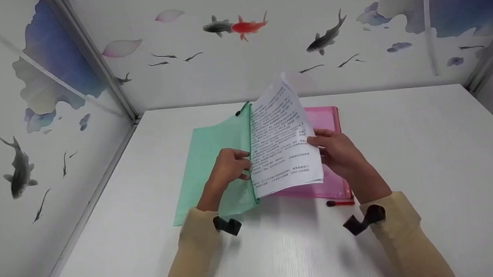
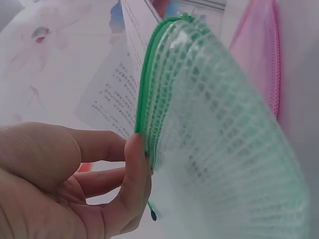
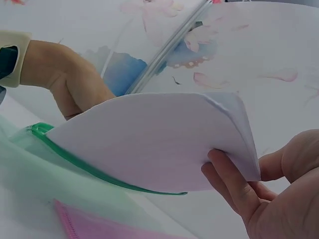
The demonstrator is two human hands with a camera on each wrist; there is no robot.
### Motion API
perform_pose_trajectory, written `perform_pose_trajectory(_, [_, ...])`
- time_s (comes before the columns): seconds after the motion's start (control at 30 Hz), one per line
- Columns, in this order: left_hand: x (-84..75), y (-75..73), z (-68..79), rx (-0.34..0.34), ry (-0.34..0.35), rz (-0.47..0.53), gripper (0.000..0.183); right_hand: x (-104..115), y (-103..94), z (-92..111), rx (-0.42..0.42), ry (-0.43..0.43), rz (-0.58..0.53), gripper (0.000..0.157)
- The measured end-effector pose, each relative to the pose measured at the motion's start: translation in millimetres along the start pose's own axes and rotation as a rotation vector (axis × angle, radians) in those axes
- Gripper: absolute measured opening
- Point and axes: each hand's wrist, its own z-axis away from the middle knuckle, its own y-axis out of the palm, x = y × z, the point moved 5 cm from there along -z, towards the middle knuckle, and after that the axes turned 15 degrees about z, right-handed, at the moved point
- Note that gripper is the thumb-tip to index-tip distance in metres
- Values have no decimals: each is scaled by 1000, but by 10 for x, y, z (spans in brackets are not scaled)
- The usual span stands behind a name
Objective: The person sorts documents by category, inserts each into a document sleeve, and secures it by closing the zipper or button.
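Two hands: left hand [image 1: 227, 167] pinches the zip edge [image 2: 143, 89] of the green pouch [image 1: 213, 153]; right hand [image 1: 337, 151] pinches the papers [image 1: 281, 153] by their outer edge, the other at that zip. Likely light, floppy, easily creased; best taken by the edge. Printed lines [image 1: 278, 128], too small to read from here. Beyond: pink pouch [image 1: 324, 118] on the bench [image 1: 422, 145].

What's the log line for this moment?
left hand: grips green pouch | right hand: pinches papers | papers: at green pouch's zip edge | pink pouch: on table
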Motion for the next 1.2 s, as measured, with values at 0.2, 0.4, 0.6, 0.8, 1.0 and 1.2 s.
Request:
perform_pose_trajectory(0.2, [12,-36,-30,-44,-11,79,35,-53,-35,-44,-2,17,47,52])
perform_pose_trajectory(0.4, [14,-69,-22,-83,2,109,32,-106,-83,-87,15,21,135,53])
perform_pose_trajectory(0.6, [0,-66,-16,-91,-2,91,31,-167,-79,-136,25,35,148,51])
perform_pose_trajectory(0.8, [-27,-75,-1,-73,2,116,33,-204,-135,-174,41,48,150,50])
perform_pose_trajectory(1.0, [-42,-90,-7,-63,9,140,33,-165,-249,-133,72,48,149,54])
perform_pose_trajectory(1.2, [-23,-86,-17,-47,2,163,32,-107,-292,-91,116,-6,137,60])
